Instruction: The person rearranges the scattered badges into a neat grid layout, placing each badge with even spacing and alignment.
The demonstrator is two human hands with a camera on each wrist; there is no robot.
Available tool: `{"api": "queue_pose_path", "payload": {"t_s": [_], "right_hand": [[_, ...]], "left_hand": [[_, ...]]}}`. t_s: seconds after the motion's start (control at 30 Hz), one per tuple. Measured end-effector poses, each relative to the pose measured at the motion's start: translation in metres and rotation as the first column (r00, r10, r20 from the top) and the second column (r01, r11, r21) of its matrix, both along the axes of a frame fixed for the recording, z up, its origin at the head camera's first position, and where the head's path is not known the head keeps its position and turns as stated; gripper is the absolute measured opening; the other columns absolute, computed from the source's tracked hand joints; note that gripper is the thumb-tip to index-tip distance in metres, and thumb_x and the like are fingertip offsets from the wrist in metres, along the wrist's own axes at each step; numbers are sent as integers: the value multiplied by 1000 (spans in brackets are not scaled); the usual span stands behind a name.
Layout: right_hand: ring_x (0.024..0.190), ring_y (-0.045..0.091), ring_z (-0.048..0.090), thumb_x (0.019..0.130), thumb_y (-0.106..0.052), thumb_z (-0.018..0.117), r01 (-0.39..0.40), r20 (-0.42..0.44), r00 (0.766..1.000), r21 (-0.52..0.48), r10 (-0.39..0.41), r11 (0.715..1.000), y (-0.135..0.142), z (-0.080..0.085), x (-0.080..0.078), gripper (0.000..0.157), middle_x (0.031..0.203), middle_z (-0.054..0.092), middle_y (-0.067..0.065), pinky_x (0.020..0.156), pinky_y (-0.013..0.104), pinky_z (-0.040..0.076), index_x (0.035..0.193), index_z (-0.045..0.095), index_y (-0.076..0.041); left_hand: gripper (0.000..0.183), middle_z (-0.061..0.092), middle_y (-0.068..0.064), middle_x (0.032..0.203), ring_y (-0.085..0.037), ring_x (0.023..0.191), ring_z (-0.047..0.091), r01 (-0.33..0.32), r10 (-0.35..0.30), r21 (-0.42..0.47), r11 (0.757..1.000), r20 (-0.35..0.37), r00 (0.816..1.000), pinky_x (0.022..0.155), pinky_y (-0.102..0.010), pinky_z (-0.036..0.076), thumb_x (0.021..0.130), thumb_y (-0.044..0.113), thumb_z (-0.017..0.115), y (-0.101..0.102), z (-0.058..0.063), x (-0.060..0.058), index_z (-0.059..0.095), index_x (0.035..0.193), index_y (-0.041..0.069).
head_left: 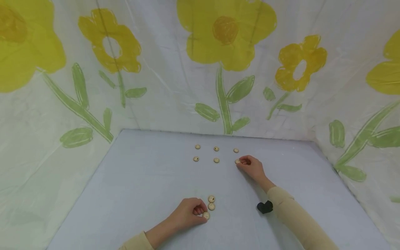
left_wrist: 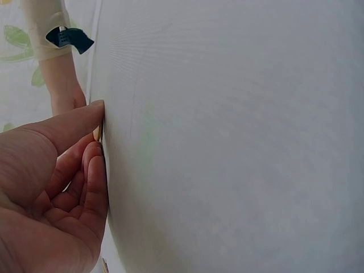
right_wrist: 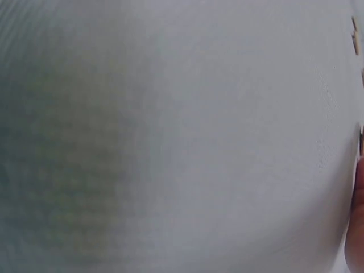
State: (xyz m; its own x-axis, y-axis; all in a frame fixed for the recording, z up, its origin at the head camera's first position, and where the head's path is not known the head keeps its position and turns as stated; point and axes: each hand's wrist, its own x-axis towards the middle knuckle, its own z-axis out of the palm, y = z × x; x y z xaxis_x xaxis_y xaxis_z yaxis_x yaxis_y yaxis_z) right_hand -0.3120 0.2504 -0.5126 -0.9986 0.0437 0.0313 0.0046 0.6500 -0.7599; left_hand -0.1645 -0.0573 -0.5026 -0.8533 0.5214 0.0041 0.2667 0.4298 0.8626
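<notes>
My left hand (head_left: 190,213) is low in the head view, its thumb and fingertips pinching a small round wooden disc (head_left: 206,216) at the tabletop. In the left wrist view a sliver of that disc (left_wrist: 97,134) shows between thumb and fingers. Just beyond it lie two more discs with dark marks, a nearer disc (head_left: 211,206) and a farther disc (head_left: 211,198). Farther back, my right hand (head_left: 252,168) pinches the edge of a pale disc (head_left: 238,161), the right end of the front row. Only part of the right hand (right_wrist: 356,222) enters the right wrist view.
Two rows of discs lie toward the back, including a back-left disc (head_left: 198,147) and a front-middle disc (head_left: 216,160). A black object (head_left: 265,207) sits at the right forearm. A flower-painted white sheet (head_left: 165,100) rises behind the pale table (head_left: 140,173).
</notes>
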Motion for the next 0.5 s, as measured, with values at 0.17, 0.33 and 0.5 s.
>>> {"api": "queue_pose_path", "payload": {"t_s": [0.17,0.33,0.5], "right_hand": [[89,19,59,87,-20,74,6,6,1000,-32,-6,999,1,-1,2,34,98,66,9,75,28,46,113,65,-2],[90,19,58,88,-24,74,19,6,1000,-70,-18,997,2,-2,4,34,99,66,8,73,25,46,113,65,-4],[95,21,59,89,-28,72,30,18,999,-106,-28,994,1,-2,8,35,101,65,9,76,27,46,113,64,-5]], "left_hand": [[20,57,8,77,-4,71,52,1,-1,5,1000,0,1000,65,-20,45,75,10,82,0,0,1,67,88,12],[20,57,7,77,-5,71,53,0,0,7,1000,5,1000,65,-20,46,75,10,82,0,0,0,67,88,12],[20,57,7,77,-4,71,52,0,0,6,1000,1,1000,65,-20,46,75,10,82,0,1,1,67,88,11]]}}
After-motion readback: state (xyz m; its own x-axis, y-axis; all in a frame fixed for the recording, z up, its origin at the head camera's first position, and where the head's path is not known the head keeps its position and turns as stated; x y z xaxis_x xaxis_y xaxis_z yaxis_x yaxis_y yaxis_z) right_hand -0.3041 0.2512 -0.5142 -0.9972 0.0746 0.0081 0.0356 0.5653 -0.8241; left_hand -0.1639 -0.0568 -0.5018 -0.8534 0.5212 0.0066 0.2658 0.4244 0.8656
